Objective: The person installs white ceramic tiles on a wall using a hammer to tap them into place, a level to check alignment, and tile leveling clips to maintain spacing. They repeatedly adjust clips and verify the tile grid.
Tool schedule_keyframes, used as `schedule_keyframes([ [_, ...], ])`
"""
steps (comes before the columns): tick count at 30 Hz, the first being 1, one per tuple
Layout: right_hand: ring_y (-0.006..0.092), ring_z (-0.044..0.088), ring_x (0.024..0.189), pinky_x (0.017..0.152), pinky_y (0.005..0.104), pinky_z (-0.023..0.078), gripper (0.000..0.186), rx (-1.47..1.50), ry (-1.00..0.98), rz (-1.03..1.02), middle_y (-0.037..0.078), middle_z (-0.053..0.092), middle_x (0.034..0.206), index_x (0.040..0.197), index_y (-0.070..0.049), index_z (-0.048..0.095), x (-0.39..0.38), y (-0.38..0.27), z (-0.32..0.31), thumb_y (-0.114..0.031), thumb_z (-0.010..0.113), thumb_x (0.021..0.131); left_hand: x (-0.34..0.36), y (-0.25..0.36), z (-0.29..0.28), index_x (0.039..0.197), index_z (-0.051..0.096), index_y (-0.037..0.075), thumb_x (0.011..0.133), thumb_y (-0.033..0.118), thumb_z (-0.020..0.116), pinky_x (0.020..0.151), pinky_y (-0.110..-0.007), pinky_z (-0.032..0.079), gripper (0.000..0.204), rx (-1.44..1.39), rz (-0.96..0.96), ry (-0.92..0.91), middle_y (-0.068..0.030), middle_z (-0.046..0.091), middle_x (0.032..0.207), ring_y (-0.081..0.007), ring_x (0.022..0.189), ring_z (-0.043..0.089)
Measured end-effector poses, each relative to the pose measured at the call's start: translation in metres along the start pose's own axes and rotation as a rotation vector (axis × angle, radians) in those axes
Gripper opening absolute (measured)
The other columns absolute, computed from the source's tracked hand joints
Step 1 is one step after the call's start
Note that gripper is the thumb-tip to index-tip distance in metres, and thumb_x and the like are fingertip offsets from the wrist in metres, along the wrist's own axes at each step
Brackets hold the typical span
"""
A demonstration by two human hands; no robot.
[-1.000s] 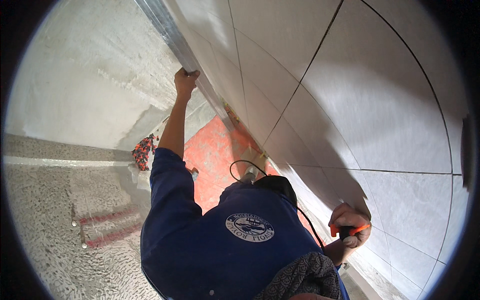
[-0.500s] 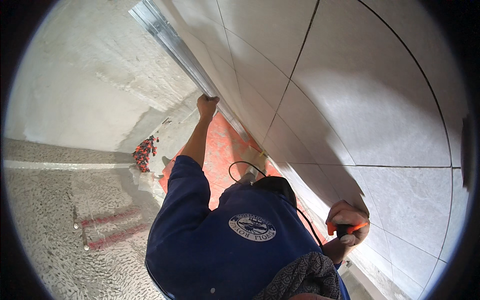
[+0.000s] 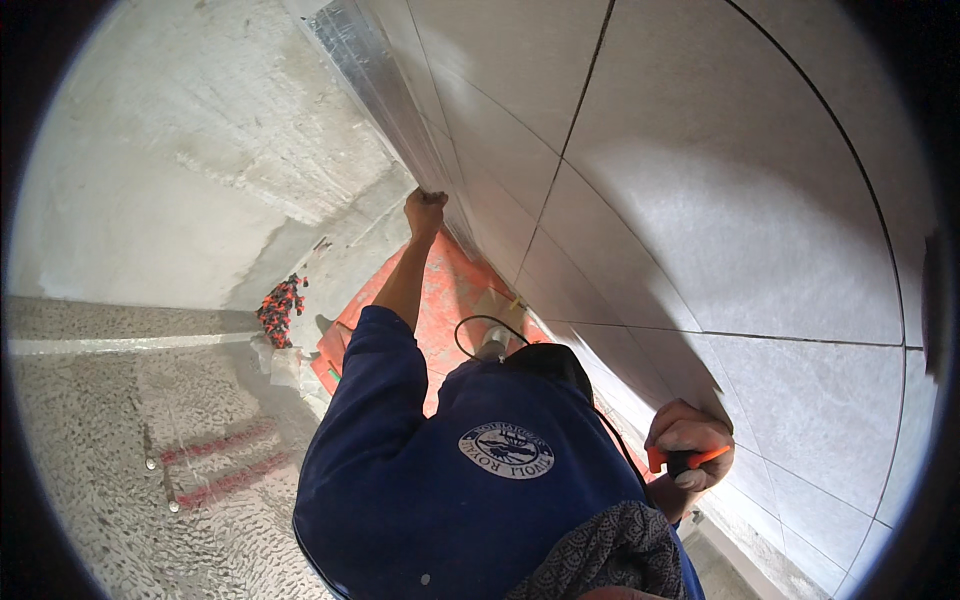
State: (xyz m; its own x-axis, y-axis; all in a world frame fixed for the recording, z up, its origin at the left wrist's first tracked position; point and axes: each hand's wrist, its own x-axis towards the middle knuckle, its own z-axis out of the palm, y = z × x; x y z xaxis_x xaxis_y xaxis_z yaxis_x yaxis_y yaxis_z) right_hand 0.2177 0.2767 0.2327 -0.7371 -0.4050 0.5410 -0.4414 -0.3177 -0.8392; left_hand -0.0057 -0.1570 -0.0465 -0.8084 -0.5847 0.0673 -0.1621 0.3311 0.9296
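A long silvery metal straightedge [image 3: 368, 82] runs slantwise along the light grey tiled wall [image 3: 800, 250]. My left hand [image 3: 426, 210], arm stretched forward, is closed on its edge partway along its length. Lower right, next to the tiles, my right hand [image 3: 692, 436] is closed around a small orange-and-black hand tool [image 3: 712, 455]. Only the orange ends and dark middle of that tool show; its exact kind is hidden by the fingers.
A heap of orange-and-black small pieces [image 3: 282, 310] lies left of my arm. Reddish-orange sheeting [image 3: 450, 275] covers the floor ahead. To the left stand a bare plastered wall [image 3: 140, 200] and a rough wall with pink-red streaks [image 3: 225, 455]. A thin black cable [image 3: 462, 325] loops before my chest.
The straightedge has tilted so its broad face shows more and it sits closer to the tiles. My left hand has shifted slightly right with it. The right hand has barely moved.
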Motion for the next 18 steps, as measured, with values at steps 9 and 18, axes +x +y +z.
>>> schedule_keyframes([
  [9, 0.0301, 0.061, 0.062, 0.052, 0.0367, 0.047, 0.051, 0.047, 0.08, 0.026, 0.02, 0.065, 0.071, 0.092, 0.012, 0.066, -0.008, -0.003, 0.006, -0.034, 0.08, 0.075, 0.001, -0.011, 0.006, 0.092, 0.069, 0.001, 0.072, 0.01, 0.076, 0.075, -0.038, 0.054, 0.023, 0.02, -0.097, -0.055, -0.0153, 0.073, 0.089, -0.0266, 0.084, 0.071],
  [18, 0.0318, 0.063, 0.068, 0.06, 0.0385, 0.05, 0.051, 0.113, -0.143, -0.005, 0.022, 0.066, 0.079, 0.101, 0.013, 0.063, -0.005, 0.005, -0.011, -0.027, 0.08, 0.075, -0.005, -0.022, 0.023, 0.101, 0.066, 0.0, 0.07, 0.009, 0.076, 0.076, -0.041, 0.053, 0.034, 0.057, -0.148, -0.021, -0.0171, 0.072, 0.09, -0.0312, 0.087, 0.069],
])
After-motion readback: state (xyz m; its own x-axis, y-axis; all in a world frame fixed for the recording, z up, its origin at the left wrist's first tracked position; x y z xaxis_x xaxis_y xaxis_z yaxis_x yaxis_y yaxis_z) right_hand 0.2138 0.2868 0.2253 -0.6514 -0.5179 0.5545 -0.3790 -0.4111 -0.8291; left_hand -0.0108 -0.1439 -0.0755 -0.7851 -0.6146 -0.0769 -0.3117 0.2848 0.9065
